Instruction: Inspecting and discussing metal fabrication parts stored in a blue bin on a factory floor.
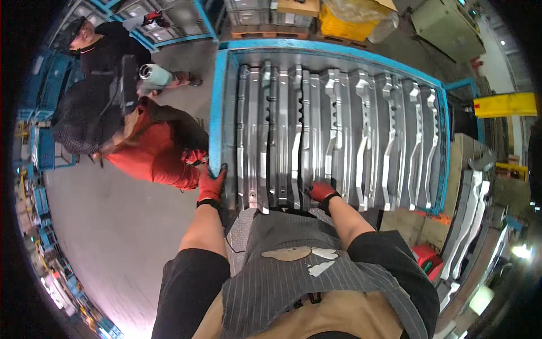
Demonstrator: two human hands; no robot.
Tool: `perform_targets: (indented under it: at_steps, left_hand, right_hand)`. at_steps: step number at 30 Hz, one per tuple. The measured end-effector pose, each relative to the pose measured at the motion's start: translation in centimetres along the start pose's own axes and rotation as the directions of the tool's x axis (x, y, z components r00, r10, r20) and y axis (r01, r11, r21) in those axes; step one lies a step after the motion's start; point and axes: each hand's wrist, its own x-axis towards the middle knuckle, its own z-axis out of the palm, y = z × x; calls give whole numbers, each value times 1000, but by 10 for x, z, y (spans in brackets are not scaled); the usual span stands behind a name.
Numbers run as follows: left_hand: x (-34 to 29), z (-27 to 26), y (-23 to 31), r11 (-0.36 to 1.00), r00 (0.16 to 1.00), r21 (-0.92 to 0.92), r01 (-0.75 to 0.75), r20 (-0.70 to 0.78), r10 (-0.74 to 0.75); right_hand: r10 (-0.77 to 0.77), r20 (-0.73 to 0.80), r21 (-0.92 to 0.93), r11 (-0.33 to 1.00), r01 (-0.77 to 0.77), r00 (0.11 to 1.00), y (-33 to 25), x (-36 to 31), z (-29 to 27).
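Observation:
My left hand (211, 185), in a red glove with dark fingertips, is closed round the near left end of the blue rack frame (217, 118). My right hand (322, 191), also red-gloved, is curled low at the near ends of the long pressed metal parts (342, 135). Its fingers are bent in against the metal, and what they hold, if anything, is hidden. The grey, shiny parts stand side by side in the rack, lengthwise away from me, with notched and stepped edges.
A person in a red top (149, 150) stands close left of the rack; another person in black (104, 48) is behind. Yellow crate (344, 24) and grey bins (248, 16) stand beyond the rack. More metal parts (468, 226) lie at right, past cardboard (403, 226).

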Motion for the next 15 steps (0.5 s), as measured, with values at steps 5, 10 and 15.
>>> perform_targets:
  at_steps: [5,10,15]
  left_hand:
    - [1,0,9,988,993,-113,104,59,-98]
    - [-1,-4,-3,993,1000,-119,-21,9,22]
    - [7,-10,40,914,942,309,-263,-122,313]
  right_hand:
    - [104,-127,150,985,-85,986,3,10,2]
    - [194,-427,383,923,-18,883,-16,24,-11]
    - [264,-571,483,874,58,777,-16,43,-40]
